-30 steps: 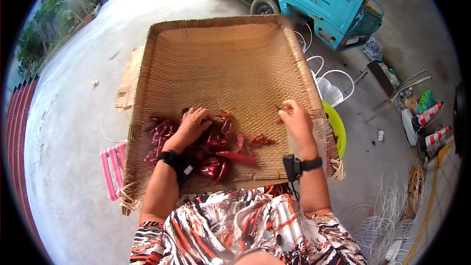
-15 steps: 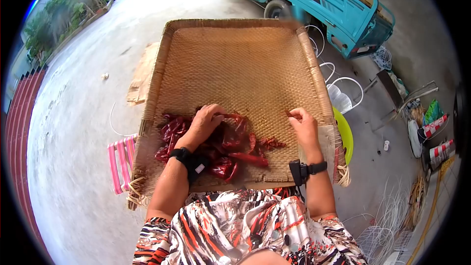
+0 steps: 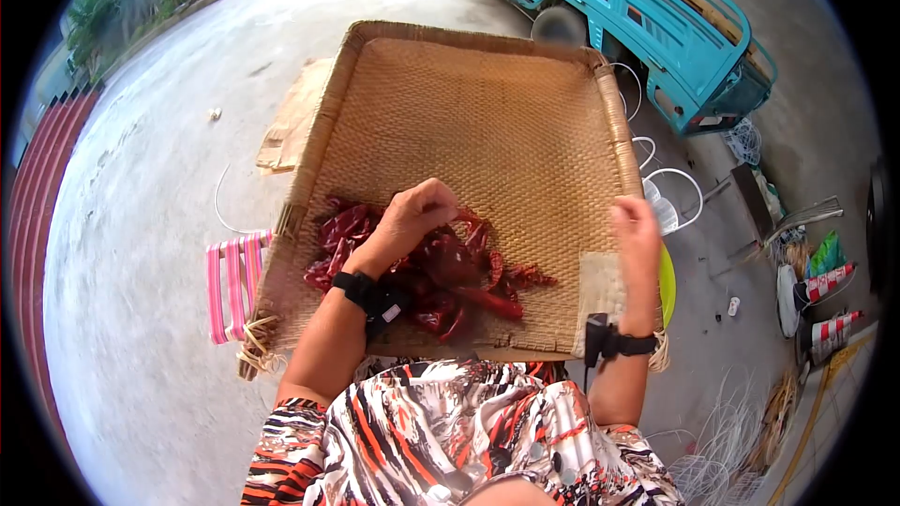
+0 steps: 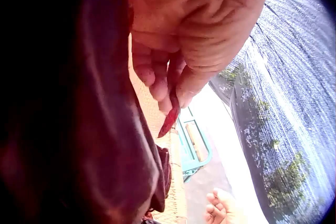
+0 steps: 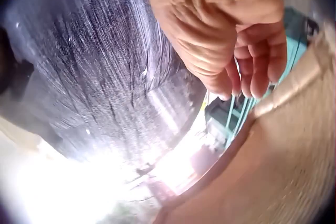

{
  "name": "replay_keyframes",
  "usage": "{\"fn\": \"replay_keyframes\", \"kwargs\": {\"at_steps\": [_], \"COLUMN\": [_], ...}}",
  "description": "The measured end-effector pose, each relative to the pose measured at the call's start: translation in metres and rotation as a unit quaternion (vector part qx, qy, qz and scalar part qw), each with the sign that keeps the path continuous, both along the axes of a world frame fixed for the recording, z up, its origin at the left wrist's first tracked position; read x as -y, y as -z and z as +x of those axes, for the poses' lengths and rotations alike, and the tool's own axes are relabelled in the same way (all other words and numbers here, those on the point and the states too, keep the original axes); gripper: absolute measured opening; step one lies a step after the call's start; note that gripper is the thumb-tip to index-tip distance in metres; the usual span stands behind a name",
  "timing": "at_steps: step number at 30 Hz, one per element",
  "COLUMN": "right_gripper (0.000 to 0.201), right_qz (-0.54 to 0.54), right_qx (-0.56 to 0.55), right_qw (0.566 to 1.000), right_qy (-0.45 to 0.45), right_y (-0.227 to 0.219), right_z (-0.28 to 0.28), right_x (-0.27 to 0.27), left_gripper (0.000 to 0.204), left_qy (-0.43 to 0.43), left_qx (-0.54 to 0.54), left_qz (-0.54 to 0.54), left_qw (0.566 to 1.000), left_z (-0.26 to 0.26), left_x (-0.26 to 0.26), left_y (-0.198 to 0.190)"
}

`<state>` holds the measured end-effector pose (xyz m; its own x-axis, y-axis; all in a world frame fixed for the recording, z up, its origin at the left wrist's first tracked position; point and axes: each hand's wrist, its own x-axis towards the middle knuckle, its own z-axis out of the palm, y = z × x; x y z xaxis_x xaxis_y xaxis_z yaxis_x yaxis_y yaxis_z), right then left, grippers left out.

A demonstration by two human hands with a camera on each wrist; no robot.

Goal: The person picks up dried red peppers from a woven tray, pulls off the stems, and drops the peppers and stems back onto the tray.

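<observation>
Dried red chili peppers lie in a heap in the near left part of a woven basket tray. Over the heap, my left hand pinches one dried chili between thumb and fingers, its tip pointing down in the left wrist view. My right hand is raised at the tray's right rim, above a lime-green container that is mostly hidden. In the right wrist view its fingers are loosely bent, with nothing seen between them.
White handled buckets stand beyond the tray's right side. A pink striped stool is at the left, with flattened cardboard farther back. A turquoise cargo vehicle is parked beyond. Loose white strands lie at lower right.
My right hand has moved right, from over the tray to its rim, and the small dark bit at its fingertips no longer shows. The left hand has lifted from the heap with a chili.
</observation>
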<state>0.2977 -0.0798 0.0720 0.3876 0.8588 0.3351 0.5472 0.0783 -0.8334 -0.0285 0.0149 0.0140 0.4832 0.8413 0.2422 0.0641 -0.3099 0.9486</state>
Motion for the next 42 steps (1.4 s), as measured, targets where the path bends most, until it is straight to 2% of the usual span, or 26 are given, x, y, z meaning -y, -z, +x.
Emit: {"fn": "replay_keyframes", "kwargs": {"at_steps": [1,3,5,6,8,11,14,16,18,19,20,22,24,26,28,30,31,33,34,35,36,37,38,39,42], "right_gripper": [0.025,0.028,0.03,0.03,0.025,0.02,0.016,0.014,0.013,0.012,0.014,0.014,0.014,0.014,0.017,0.022,0.026,0.027,0.027,0.025,0.024,0.024,0.023,0.025,0.036], "right_qz": [-0.039,-0.091,-0.096,-0.128,-0.092,-0.062,-0.125,-0.121,-0.128,-0.085,-0.119,-0.069,-0.03,0.054,0.158,0.213,0.205,0.143,0.111,0.019,-0.038,-0.094,-0.099,-0.102,0.001], "right_qx": [-0.064,-0.004,0.058,0.06,0.071,0.031,0.032,-0.067,-0.169,-0.155,-0.165,-0.255,-0.403,-0.521,-0.653,-0.702,-0.702,-0.647,-0.615,-0.515,-0.403,-0.283,-0.137,0.014,0.272], "right_qw": [0.994,0.977,0.971,0.966,0.969,0.97,0.966,0.954,0.93,0.94,0.943,0.947,0.909,0.849,0.731,0.68,0.682,0.744,0.769,0.855,0.91,0.946,0.964,0.957,0.919], "right_qy": [-0.084,-0.191,-0.211,-0.214,-0.219,-0.233,-0.223,-0.265,-0.301,-0.293,-0.263,-0.183,-0.098,-0.071,-0.118,0.011,0.024,-0.086,-0.139,-0.052,-0.091,-0.129,-0.203,-0.272,-0.286], "right_y": [0.0,0.005,0.001,-0.003,0.009,0.022,0.015,0.018,0.023,0.028,0.026,0.024,0.024,0.026,0.042,0.027,0.018,0.032,0.025,0.021,0.007,0.0,0.007,0.018,0.036], "right_z": [-0.027,-0.068,-0.103,-0.115,-0.127,-0.129,-0.13,-0.127,-0.122,-0.116,-0.106,-0.085,-0.052,-0.015,0.032,0.036,0.031,0.032,0.02,0.002,-0.027,-0.049,-0.06,-0.069,-0.099], "right_x": [-0.003,-0.009,-0.012,-0.012,-0.019,-0.024,-0.017,-0.013,-0.015,-0.016,-0.016,-0.013,-0.007,0.0,0.002,0.01,0.013,0.01,0.009,0.007,0.008,0.007,-0.001,-0.01,-0.025], "left_gripper": [0.007,0.008,0.008,0.009,0.01,0.012,0.014,0.015,0.02,0.021,0.023,0.025,0.023,0.023,0.026,0.033,0.034,0.036,0.036,0.037,0.037,0.038,0.039,0.037,0.035], "left_qy": [0.021,0.047,0.061,0.061,0.064,0.082,0.117,0.143,0.136,0.131,0.122,0.116,0.123,0.135,0.166,0.168,0.165,0.155,0.148,0.14,0.151,0.162,0.172,0.171,0.185], "left_qx": [0.012,0.042,0.067,0.079,0.105,0.136,0.16,0.196,0.171,0.155,0.138,0.064,0.017,-0.053,-0.103,-0.159,-0.168,-0.191,-0.205,-0.218,-0.227,-0.236,-0.245,-0.246,-0.238], "left_qz": [-0.019,-0.067,-0.106,-0.121,-0.143,-0.158,-0.175,-0.207,-0.211,-0.204,-0.199,-0.175,-0.132,-0.087,-0.025,0.009,0.023,0.067,0.098,0.128,0.11,0.093,0.078,0.073,0.079], "left_qw": [1.0,0.996,0.99,0.988,0.982,0.975,0.964,0.948,0.953,0.958,0.962,0.976,0.983,0.986,0.98,0.973,0.972,0.967,0.963,0.957,0.956,0.954,0.951,0.951,0.95], "left_z": [0.0,0.001,0.001,0.001,-0.001,-0.001,0.0,0.002,0.006,0.007,0.006,0.001,-0.002,-0.004,-0.005,-0.005,-0.005,-0.004,-0.006,-0.006,-0.007,-0.007,-0.008,-0.008,-0.01], "left_x": [0.0,0.002,0.005,0.006,0.007,0.008,0.009,0.014,0.015,0.015,0.017,0.017,0.01,0.01,0.008,0.008,0.008,0.008,0.01,0.011,0.011,0.01,0.009,0.01,0.009], "left_y": [-0.001,-0.005,-0.01,-0.013,-0.016,-0.018,-0.022,-0.024,-0.028,-0.03,-0.032,-0.035,-0.022,-0.019,-0.012,-0.014,-0.012,-0.007,-0.004,-0.002,-0.004,-0.007,-0.01,-0.011,-0.008]}}
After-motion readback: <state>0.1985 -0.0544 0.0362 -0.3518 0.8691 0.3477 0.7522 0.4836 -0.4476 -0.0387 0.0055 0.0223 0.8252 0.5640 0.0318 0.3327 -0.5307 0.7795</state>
